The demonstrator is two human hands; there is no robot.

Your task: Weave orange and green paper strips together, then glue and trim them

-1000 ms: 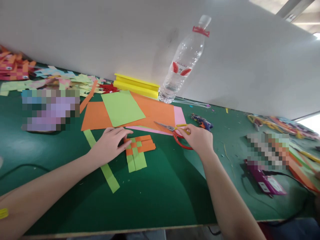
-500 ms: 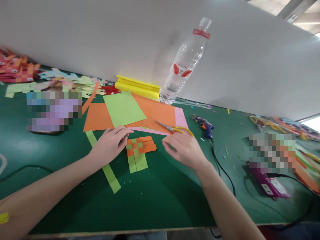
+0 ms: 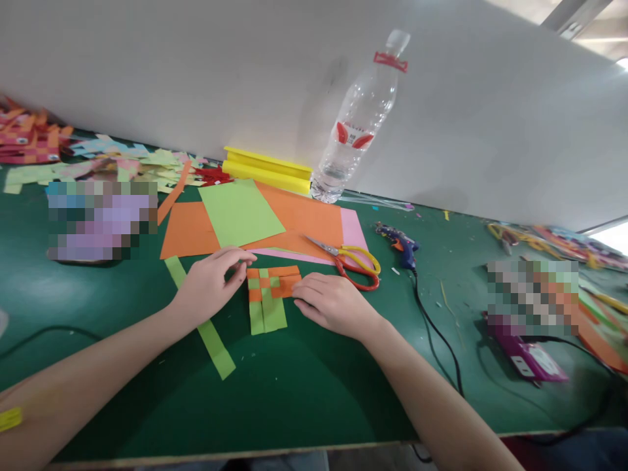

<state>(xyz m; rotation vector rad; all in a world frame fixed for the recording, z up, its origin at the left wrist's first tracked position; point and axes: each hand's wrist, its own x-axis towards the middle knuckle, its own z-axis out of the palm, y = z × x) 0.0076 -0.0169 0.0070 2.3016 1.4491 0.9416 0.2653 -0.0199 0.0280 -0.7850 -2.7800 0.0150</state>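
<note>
A small woven piece of orange and green paper strips (image 3: 267, 301) lies flat on the green table, its green ends toward me and orange ends to the right. My left hand (image 3: 210, 278) is at its upper left corner, thumb and index finger slightly apart with nothing between them. My right hand (image 3: 336, 301) touches the orange ends with its fingertips; its fingers lie loosely together, and a grip cannot be made out. A loose green strip (image 3: 216, 350) runs under my left wrist. Scissors with yellow and red handles (image 3: 356, 261) lie beyond my right hand.
Green (image 3: 240, 212) and orange paper sheets (image 3: 314, 219) lie behind the hands. A plastic bottle (image 3: 353, 131) stands by the wall beside a yellow folded piece (image 3: 267, 171). A blue glue gun (image 3: 400, 245) with a cord is at right, a purple power strip (image 3: 527, 353) farther right. Paper scraps (image 3: 157, 167) lie back left.
My right hand has moved left and down onto the orange ends, uncovering the scissors' red handle. The orange ends look closer together. My left hand has barely moved.
</note>
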